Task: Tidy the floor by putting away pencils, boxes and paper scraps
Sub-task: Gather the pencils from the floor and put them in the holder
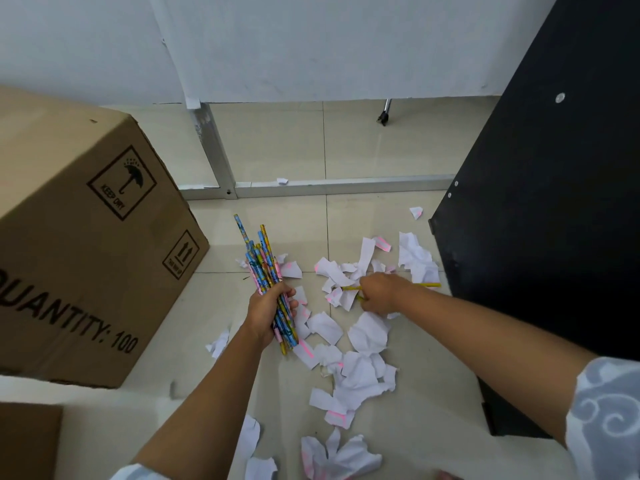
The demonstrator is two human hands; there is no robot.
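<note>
I'm on the pencil step: my left hand (271,311) grips the pencil bundle (266,275), my right hand (381,294) pinches a yellow pencil (429,285) among paper scraps (367,332); next, add it to the bundle

1. The torn paper scraps (360,341) lie strewn on the tiled floor (273,147), the landmark here.
2. Left of the scraps stands a large cardboard box (79,237), with the left hand (268,315) and its bundle of pencils (266,275) between box and scraps.
3. Over the scraps' far part, the right hand (382,294) holds a single pencil (427,285) (partly hidden by it).
4. Right of the scraps stands a dark cabinet panel (540,220).
5. Behind them a metal frame rail (343,186) lies along the floor, a wall (311,46) beyond.
</note>
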